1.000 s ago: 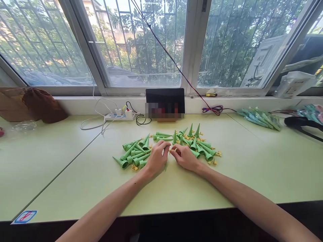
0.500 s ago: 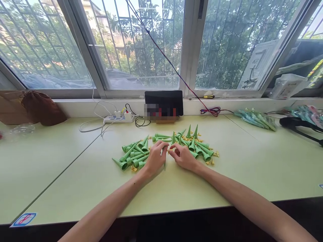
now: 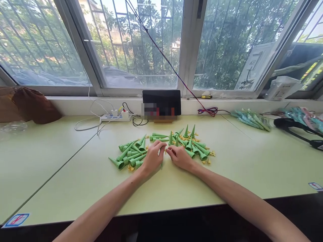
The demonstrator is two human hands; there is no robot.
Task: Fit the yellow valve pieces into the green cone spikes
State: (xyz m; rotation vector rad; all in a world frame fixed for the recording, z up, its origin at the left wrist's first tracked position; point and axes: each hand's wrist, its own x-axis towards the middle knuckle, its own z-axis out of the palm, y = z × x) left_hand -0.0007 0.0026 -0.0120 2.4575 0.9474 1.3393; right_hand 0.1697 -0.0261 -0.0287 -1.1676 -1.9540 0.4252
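Note:
My left hand [image 3: 152, 157] is closed around a green plastic cone [image 3: 161, 163] whose tip points down toward me below the palm. My right hand [image 3: 179, 156] pinches a small yellow piece [image 3: 166, 151] against the cone's wide end, fingertips of both hands meeting. To the left lies a pile of green cones [image 3: 130, 154] on their sides. To the right is another heap of green cones [image 3: 193, 144], some standing upright, mixed with small yellow pieces [image 3: 210, 158].
A pale green table [image 3: 75, 174] runs under a window sill. A dark tablet [image 3: 161, 101] leans at the back centre, beside a white power strip [image 3: 114, 116] with cables. A brown bag [image 3: 35, 104] sits far left; packaged items [image 3: 251, 117] and a black object [image 3: 297, 127] far right.
Both hands stay together on the cone and yellow piece, with only slight finger movement. The view has drifted a little to the right.

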